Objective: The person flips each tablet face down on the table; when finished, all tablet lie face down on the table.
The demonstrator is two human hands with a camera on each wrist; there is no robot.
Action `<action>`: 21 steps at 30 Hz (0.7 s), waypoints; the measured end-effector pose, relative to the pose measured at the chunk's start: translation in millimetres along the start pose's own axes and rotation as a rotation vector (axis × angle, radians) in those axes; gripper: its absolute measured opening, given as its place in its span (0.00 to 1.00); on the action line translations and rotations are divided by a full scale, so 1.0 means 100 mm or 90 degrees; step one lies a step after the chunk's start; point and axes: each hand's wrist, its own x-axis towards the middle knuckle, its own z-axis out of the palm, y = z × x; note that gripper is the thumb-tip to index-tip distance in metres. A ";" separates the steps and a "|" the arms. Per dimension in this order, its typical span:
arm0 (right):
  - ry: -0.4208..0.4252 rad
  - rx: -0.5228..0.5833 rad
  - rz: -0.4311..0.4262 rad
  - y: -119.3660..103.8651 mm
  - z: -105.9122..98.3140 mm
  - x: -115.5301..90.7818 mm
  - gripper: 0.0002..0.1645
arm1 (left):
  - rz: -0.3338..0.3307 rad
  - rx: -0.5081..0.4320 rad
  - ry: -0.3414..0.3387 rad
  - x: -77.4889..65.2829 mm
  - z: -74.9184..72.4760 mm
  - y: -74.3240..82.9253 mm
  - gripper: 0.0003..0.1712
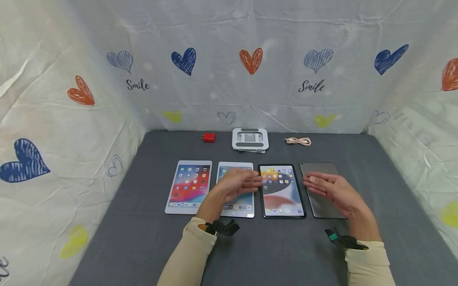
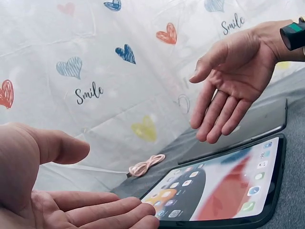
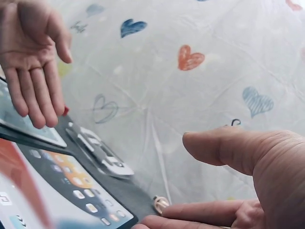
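Observation:
Several tablets lie in a row on the grey cloth. My left hand (image 1: 239,184), fingers straight and palm turned inward, is over the white tablet (image 1: 237,207) second from left, its fingertips by the edge of the black-framed tablet (image 1: 282,190) with a lit screen. Opposite it, my right hand (image 1: 330,190) is over the grey tablet (image 1: 323,208), which lies screen down at the right. Both hands hold nothing, and their palms face each other across the black-framed tablet, as the left wrist view also shows. At the far left lies another white tablet (image 1: 189,186) with its screen lit.
Behind the tablets are a red charger plug (image 1: 209,137), a folded white-and-grey stand (image 1: 250,140) and a coiled pale cable (image 1: 298,141). A white curtain (image 1: 222,91) with printed hearts encloses the back and sides of the grey table (image 1: 272,254).

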 end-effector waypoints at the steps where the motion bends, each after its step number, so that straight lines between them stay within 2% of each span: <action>1: 0.001 -0.007 0.006 0.01 0.01 0.01 0.42 | 0.000 0.003 0.003 0.00 -0.01 -0.01 0.30; 6: -0.020 -0.020 0.043 0.02 0.07 0.04 0.43 | -0.010 0.022 0.011 0.02 -0.01 -0.05 0.30; 13: -0.024 -0.050 0.074 0.01 0.13 0.05 0.45 | -0.033 0.044 -0.008 0.05 0.03 -0.09 0.33; 19: -0.019 -0.082 0.094 0.01 0.16 0.06 0.46 | -0.030 0.068 0.023 0.03 0.02 -0.10 0.35; 21: -0.017 -0.096 0.095 0.00 0.17 0.06 0.46 | -0.030 0.072 0.021 0.03 0.03 -0.10 0.35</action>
